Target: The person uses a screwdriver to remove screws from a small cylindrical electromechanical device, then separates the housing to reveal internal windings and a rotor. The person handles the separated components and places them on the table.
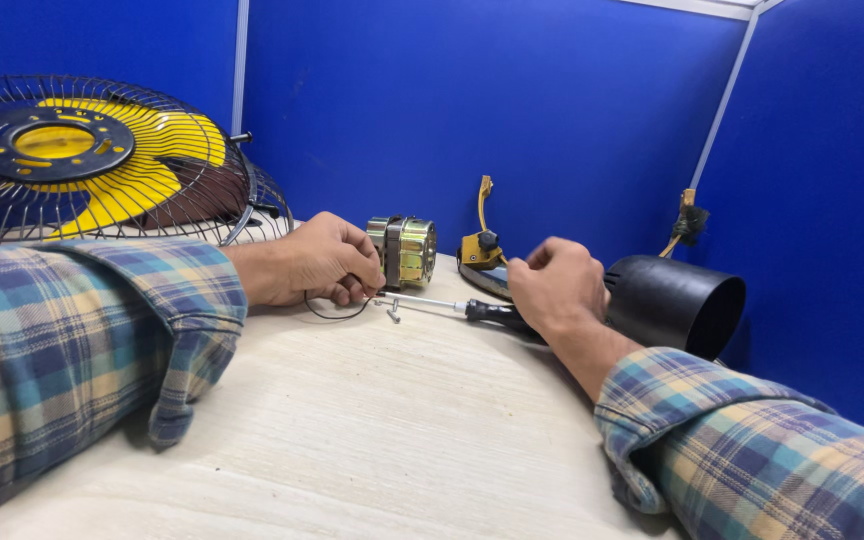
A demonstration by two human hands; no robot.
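The left hand [314, 262] curls its grip against the brass-coloured fan motor [404, 251] standing on the table [382, 420]. The right hand [557, 285] closes its grip on the screwdriver [452, 305], lying near a loose screw [393, 314].

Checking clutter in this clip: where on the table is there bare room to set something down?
The table is bare in front, between the two plaid sleeves. The far edge is crowded: left hand at the motor, screwdriver, right hand, black housing, with the fan guard far left.
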